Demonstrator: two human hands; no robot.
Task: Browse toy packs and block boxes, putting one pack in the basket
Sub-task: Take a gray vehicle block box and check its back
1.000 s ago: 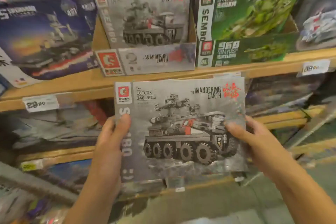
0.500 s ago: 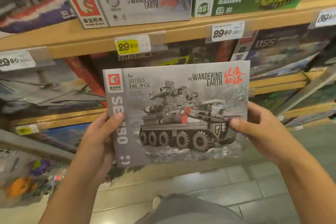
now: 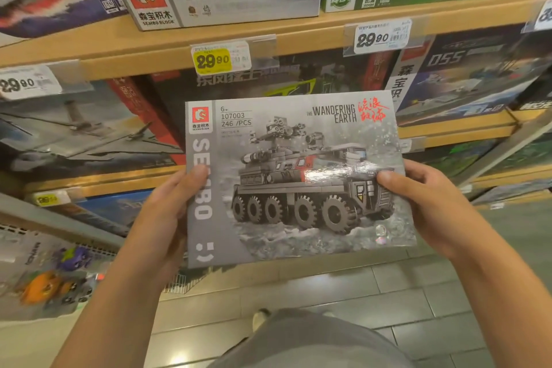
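So far I judge the browsing part to be in hand and the basket part not yet done: I see one grey block box [image 3: 298, 179] held up for a look, and no basket anywhere in view. My left hand [image 3: 167, 212] grips the box's left edge, thumb pressed on the front over the white lettering, fingers hidden behind. My right hand [image 3: 430, 203] grips the right edge the same way, thumb on the printed vehicle's nose. The box sits face up toward me, a little tilted, in the air in front of the lower shelf [image 3: 457, 125], apart from it as far as I can tell.

For room, the upper shelf edge with its yellow price tag [image 3: 212, 60] lies above the box's top edge, and stocked boxes fill the shelves behind. Below is bare tiled floor [image 3: 388, 293], so pulling down and back toward my body looks the freest way. To the lower left hang toy packs [image 3: 53, 281] on a wire rack, which I would keep clear of.
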